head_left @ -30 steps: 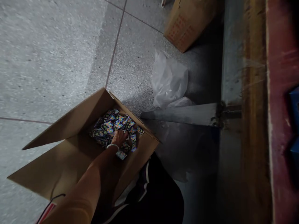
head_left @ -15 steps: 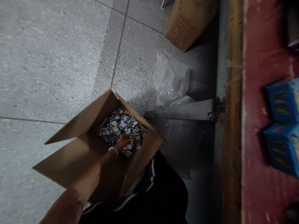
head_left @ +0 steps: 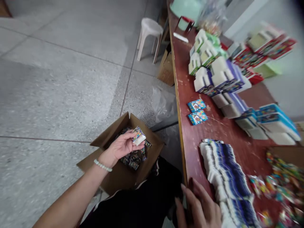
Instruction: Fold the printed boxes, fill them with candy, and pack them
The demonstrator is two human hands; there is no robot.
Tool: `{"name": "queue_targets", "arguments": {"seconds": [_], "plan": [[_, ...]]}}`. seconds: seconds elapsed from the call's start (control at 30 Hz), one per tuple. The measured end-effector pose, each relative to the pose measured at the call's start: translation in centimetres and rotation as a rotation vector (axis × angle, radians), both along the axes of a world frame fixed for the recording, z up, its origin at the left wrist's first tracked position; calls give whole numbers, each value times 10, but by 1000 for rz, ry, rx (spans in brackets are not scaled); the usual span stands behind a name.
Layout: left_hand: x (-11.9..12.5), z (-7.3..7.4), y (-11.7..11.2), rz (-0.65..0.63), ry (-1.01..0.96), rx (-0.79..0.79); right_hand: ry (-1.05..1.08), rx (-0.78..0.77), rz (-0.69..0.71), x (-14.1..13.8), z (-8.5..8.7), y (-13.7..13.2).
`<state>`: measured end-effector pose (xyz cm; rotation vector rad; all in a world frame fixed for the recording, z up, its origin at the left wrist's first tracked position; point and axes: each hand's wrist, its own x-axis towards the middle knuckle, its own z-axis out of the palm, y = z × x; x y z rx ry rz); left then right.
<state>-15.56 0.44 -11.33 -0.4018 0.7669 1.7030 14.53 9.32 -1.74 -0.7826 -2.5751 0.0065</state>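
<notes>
My left hand (head_left: 122, 146), with a beaded bracelet at the wrist, pinches a small printed box (head_left: 138, 136) whose white end faces me. It hovers above an open cardboard carton (head_left: 153, 146) on the floor, which holds many small dark printed packets (head_left: 133, 161). My right hand (head_left: 199, 205) hangs at the near edge of the red table (head_left: 194, 164), its fingers apart and bent, with nothing seen in them. Beside it lie long rows of flattened white and purple boxes (head_left: 228, 177). Two small blue boxes (head_left: 198, 117) sit farther up the table.
White, green and purple box stacks (head_left: 213, 68) stand along the table, with red boxes (head_left: 263, 50) behind them. Colourful wrapped pieces (head_left: 282, 186) lie at the right. On the floor are a white stool (head_left: 150, 30), another carton (head_left: 166, 68) and a clear plastic bag (head_left: 162, 103).
My left hand has risen out of the carton with the small printed box between its fingers. The view has swung up toward the table, and my right hand has come into sight.
</notes>
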Motion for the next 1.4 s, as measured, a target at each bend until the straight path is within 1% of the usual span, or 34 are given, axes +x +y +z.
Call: {"name": "queue_targets", "arguments": {"seconds": [0.07, 0.13, 0.17, 0.23, 0.3, 0.33, 0.4, 0.5, 0.63, 0.7, 0.8, 0.87, 0.97, 1.03, 1.1, 1.17, 1.23, 1.3, 1.4], "plan": [[7, 29, -10, 8, 1, 46, 95, 12, 57, -4, 0, -2], [19, 53, -20, -12, -10, 78, 183, 30, 102, -13, 8, -10], [27, 63, -26, -30, -20, 87, 214, 11, 118, -19, 15, -17], [47, 78, -37, -71, -42, 90, 261, -52, 157, -32, 30, -33], [69, 89, -47, -110, -60, 83, 239, -106, 253, -42, 41, -49], [80, 93, -51, -128, -66, 80, 215, -127, 298, -45, 45, -55], [99, 98, -56, -160, -77, 81, 191, -172, 345, -47, 47, -64], [116, 103, -55, -188, -97, 86, 236, -244, 328, -43, 45, -68], [120, 111, -48, -224, -114, 79, 347, -409, 305, -36, 42, -64], [120, 118, -45, -228, -109, 63, 403, -550, 282, -33, 43, -62], [122, 129, -46, -194, -80, 24, 467, -788, 203, -29, 45, -65], [127, 137, -49, -185, -68, 16, 509, -874, 155, -27, 48, -70], [136, 147, -56, -184, -88, 37, 586, -860, 113, -28, 52, -81], [144, 151, -62, -181, -96, 71, 626, -799, 106, -28, 57, -87], [152, 152, -69, -209, -70, 118, 660, -717, 113, -25, 63, -92], [159, 152, -76, -266, -3, 164, 697, -655, 123, -19, 71, -96], [163, 152, -83, -297, 132, 204, 739, -656, 129, -12, 77, -100], [167, 156, -91, -276, 371, 229, 801, -744, 133, -5, 81, -106], [175, 168, -101, -271, 824, 245, 941, -921, 130, 6, 83, -116]]}}
